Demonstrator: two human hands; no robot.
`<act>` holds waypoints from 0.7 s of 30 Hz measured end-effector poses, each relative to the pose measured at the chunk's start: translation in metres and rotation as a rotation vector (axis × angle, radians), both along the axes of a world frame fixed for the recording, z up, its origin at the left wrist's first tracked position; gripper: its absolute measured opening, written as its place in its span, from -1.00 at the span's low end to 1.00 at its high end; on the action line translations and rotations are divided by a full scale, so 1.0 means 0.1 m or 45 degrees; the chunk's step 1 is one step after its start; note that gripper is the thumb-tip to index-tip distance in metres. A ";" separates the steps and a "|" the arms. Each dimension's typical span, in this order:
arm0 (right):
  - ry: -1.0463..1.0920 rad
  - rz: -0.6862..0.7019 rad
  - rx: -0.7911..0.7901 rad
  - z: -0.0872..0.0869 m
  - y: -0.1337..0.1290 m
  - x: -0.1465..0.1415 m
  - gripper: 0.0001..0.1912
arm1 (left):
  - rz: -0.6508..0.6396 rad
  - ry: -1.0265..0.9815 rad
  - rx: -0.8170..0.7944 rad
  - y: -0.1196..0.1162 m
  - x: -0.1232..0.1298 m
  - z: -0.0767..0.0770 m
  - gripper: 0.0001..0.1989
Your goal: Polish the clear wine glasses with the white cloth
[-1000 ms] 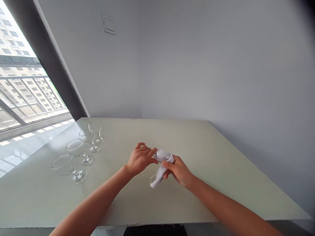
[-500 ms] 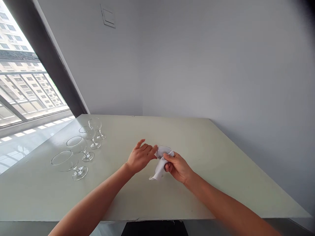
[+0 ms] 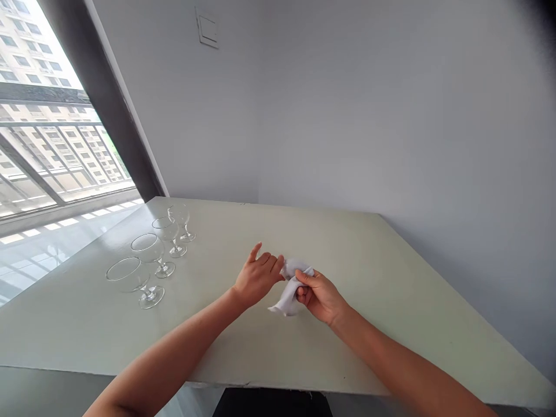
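Above the near middle of the table, my right hand pinches a crumpled white cloth between thumb and fingers. One end of the cloth hangs down toward the left; the upper part is bunched at a clear, rounded glass, mostly hidden by the cloth and my hands. My left hand is at the left side of this glass with fingers curled against it and the thumb sticking up. Its back faces me, so the grip on the glass is largely out of sight.
Several clear stemmed glasses stand upright in a row along the left side of the pale table. Grey walls meet behind the table, with a light switch on one. A large window is at the left.
The whole view has shifted slightly, so the glasses and hands appear a little further right. Both hands keep their hold, and the cloth has moved slightly at the glass.
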State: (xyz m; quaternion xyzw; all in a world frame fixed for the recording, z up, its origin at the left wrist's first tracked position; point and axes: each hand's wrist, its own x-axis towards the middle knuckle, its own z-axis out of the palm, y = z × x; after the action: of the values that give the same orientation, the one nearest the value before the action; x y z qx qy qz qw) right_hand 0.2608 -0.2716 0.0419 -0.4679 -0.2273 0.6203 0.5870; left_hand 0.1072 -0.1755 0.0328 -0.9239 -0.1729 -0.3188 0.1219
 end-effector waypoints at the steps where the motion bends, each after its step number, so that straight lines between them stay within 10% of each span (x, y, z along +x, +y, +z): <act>1: -0.007 0.012 0.013 0.02 -0.02 -0.04 -0.74 | -0.018 0.011 -0.002 0.02 -0.01 -0.01 -0.69; 8: -0.683 0.228 0.130 0.16 -0.20 -0.06 -0.72 | -0.159 0.156 -0.420 0.09 -0.09 0.03 -0.56; 16: -0.028 -0.010 -0.068 0.00 0.01 -0.04 -0.77 | 0.007 0.108 0.011 0.09 -0.10 -0.03 -0.64; 21: -0.595 0.233 0.168 0.02 -0.08 -0.05 -0.80 | -0.160 0.081 -0.380 0.20 -0.16 0.02 -0.52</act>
State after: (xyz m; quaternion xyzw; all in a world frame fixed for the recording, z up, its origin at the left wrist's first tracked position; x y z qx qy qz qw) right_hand 0.2557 -0.2793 0.0438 -0.5367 -0.4381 0.5296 0.4894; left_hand 0.0909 -0.1552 0.0352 -0.9504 -0.1563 -0.2670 -0.0315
